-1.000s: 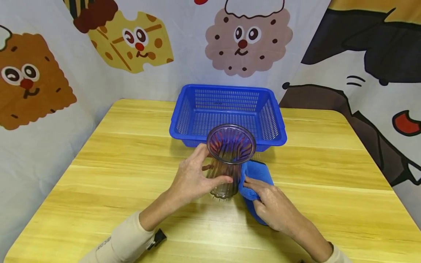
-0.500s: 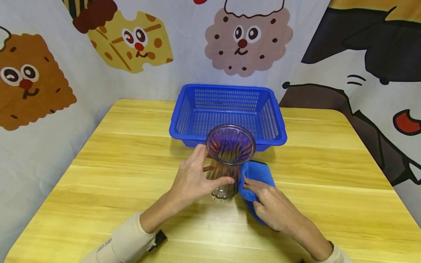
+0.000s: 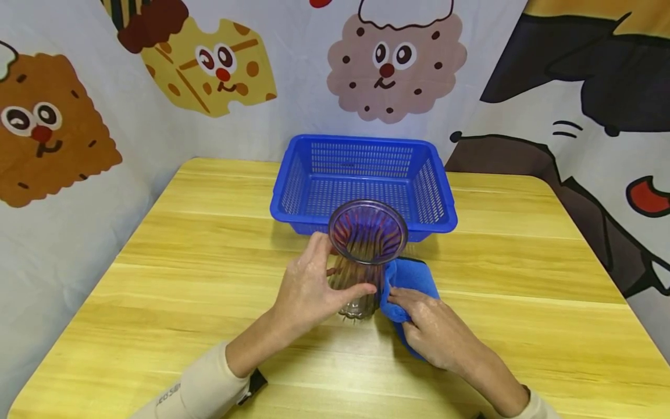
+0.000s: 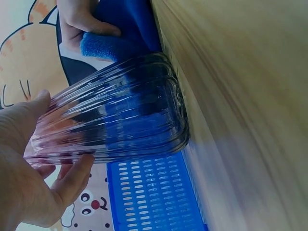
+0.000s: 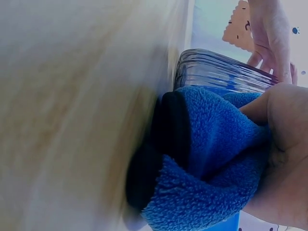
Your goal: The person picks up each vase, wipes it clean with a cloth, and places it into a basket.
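Observation:
A ribbed, purple-tinted glass vase [image 3: 361, 270] with a flared rim stands at the middle of the table, tilted a little in the head view. My left hand [image 3: 309, 285] grips its side, thumb across the front and fingers behind. In the left wrist view the vase [image 4: 115, 113] shows its clear ribbed wall, its base close to the tabletop. My right hand [image 3: 439, 329] pinches a blue towelling cloth [image 3: 416, 279] and holds it against the vase's right side. The right wrist view shows the cloth [image 5: 216, 139] bunched under the thumb, with a dark hem.
Behind the vase a blue perforated plastic basket [image 3: 363, 183] stands on the wooden table [image 3: 209, 250]; the vase rim overlaps its front edge in the head view. A curtain with cartoon prints [image 3: 303, 70] hangs behind and beside the table.
Almost nothing moves. The left thumb creeps slightly right along the vase, and the vase sits a touch nearer the front. The right hand stays on the cloth beside it.

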Available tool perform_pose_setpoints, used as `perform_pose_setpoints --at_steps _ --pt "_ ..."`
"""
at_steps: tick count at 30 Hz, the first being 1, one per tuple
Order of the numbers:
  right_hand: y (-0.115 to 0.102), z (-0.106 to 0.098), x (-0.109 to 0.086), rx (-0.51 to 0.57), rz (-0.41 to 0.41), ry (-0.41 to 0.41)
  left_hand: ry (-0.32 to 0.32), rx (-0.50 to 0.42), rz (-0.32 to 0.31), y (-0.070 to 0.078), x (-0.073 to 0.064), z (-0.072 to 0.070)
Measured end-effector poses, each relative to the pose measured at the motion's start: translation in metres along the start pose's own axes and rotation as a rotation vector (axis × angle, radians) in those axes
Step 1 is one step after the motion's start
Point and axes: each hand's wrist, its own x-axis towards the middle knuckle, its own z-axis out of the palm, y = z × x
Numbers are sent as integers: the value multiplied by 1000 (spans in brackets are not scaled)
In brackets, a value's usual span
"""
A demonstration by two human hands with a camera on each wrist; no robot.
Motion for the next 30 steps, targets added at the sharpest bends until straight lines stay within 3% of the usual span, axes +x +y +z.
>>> perform_pose_setpoints --at_steps 10,14,17,21,23,25,27,30 --pt "3 -1 -6 57 25 7 25 24 -5 3 -1 3" --pt "6 -4 -6 201 100 45 29 33 -28 4 0 6" --pt "6 -8 -4 349 159 122 -6 -8 -85 3 0 8" --pt "-3 -21 -5 525 245 292 -61 -155 -170 1 0 6" --pt "-11 -30 -7 597 277 401 -69 -261 -159 -1 1 3" --pt "-19 -37 -8 655 293 507 -78 -368 -109 -3 3 0" --pt "-26 -41 -8 708 251 600 -105 -470 -53 -4 6 -2" --pt "-35 -41 -5 766 118 667 -151 -548 -8 -5 8 -3"
